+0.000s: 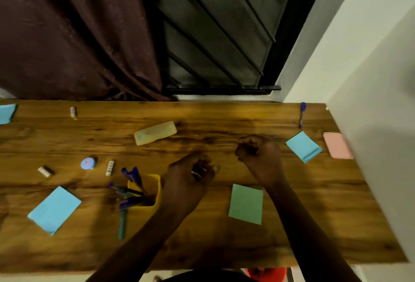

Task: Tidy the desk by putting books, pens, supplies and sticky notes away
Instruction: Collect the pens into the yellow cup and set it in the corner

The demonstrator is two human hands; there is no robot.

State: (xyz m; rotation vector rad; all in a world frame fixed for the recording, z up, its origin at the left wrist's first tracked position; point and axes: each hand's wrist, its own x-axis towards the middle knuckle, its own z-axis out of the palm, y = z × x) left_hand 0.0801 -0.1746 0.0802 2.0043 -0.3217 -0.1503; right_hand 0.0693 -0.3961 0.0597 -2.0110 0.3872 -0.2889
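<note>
Blue pens (pixel 132 176) are sitting in a yellow plastic cup (pixel 157 184) on the wooden surface (pixel 202 236). Beside it, the left hand (pixel 187 177) is pinching a small thin object (pixel 198 172), and the right hand (pixel 258 151) is resting fisted.

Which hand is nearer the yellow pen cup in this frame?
Left. The left hand is just right of the yellow pen cup, close beside its rim; the right hand is well off to the right, farther back.
</note>
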